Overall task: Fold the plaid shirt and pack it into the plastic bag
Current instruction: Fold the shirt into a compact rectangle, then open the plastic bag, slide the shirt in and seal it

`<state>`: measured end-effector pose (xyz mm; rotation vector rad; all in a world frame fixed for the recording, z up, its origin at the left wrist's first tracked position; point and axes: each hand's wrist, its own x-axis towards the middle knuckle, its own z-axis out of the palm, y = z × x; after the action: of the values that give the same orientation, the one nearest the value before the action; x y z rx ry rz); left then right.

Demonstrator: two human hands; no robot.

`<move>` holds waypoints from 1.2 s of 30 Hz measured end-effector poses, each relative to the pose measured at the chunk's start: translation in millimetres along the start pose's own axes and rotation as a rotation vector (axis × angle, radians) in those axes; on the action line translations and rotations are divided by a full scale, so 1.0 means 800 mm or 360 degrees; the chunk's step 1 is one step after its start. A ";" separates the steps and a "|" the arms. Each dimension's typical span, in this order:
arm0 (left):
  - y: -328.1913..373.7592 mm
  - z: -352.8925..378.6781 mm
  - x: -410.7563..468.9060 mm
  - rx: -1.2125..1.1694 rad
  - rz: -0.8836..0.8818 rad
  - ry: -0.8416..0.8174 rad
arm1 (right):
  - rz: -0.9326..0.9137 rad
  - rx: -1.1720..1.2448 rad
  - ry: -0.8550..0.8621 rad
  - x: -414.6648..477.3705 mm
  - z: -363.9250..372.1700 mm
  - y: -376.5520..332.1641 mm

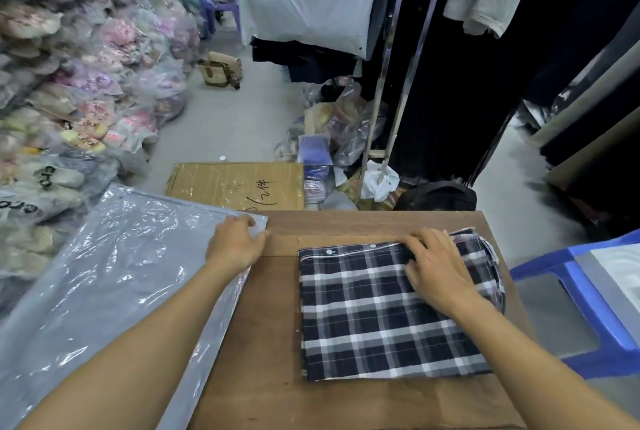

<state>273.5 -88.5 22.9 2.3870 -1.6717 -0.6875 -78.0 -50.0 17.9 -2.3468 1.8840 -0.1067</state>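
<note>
The plaid shirt (374, 318), navy with white and grey checks, lies folded into a rectangle on the right half of the wooden table (273, 353). My right hand (436, 266) rests flat on its far right part, fingers spread toward the buttoned edge. A large clear plastic bag (104, 284) lies flat to the left, overlapping the table's left edge. My left hand (239, 242) pinches the bag's far right corner.
A blue plastic stool (588, 311) carrying more bags stands at the right. A taped cardboard box (235, 185) sits beyond the table. Bagged goods (69, 83) are piled along the left. Dark clothes hang on a metal rack (398, 83) at the back right.
</note>
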 end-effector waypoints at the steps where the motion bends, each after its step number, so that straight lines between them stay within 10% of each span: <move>1: -0.009 0.001 0.007 0.0106 -0.0026 0.0046 | -0.0038 0.0037 0.0008 -0.002 0.002 -0.009; 6: -0.048 0.010 0.023 0.0159 -0.0222 -0.0233 | -0.0186 0.0294 -0.0010 0.003 0.001 -0.065; 16: -0.046 0.020 -0.032 -0.0016 0.0319 -0.0199 | -0.0369 0.0592 -0.0223 0.061 0.020 -0.188; 36: -0.004 0.039 -0.039 0.0315 0.0239 0.0017 | -0.0900 0.0028 -0.0329 -0.001 0.069 -0.212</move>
<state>254.1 -54.3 3.2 2.3523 -1.9736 -0.5059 93.0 -9.9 -11.7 -2.6831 1.0871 0.0637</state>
